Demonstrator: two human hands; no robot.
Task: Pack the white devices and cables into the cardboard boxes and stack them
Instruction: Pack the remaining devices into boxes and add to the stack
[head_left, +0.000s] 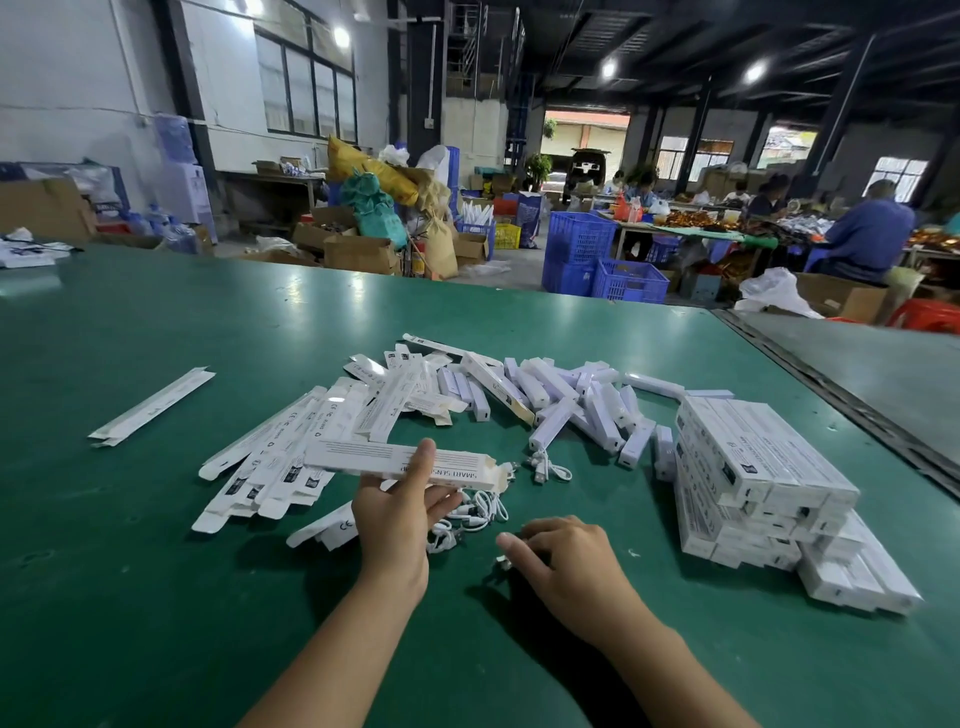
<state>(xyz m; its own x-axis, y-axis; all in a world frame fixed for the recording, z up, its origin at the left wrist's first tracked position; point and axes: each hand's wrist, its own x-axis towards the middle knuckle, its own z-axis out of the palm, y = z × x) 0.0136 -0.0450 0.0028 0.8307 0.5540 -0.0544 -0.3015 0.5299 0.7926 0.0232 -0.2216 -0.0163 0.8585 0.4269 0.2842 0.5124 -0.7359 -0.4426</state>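
A long white cardboard box (400, 462) printed with grey text lies level in the left hand (395, 519), its right end flap open. Behind and left of it, flattened boxes (270, 467) fan out on the green tabletop (156, 571), and one flat box (150, 405) lies well apart at the far left. Slim white devices (571, 405) lie crisscrossed in a loose pile at centre. Coiled white cables (478, 512) lie just beside the held box; a cable end (503, 561) shows under the right hand (566, 566). Closed boxes form a layered stack (763, 467) at right.
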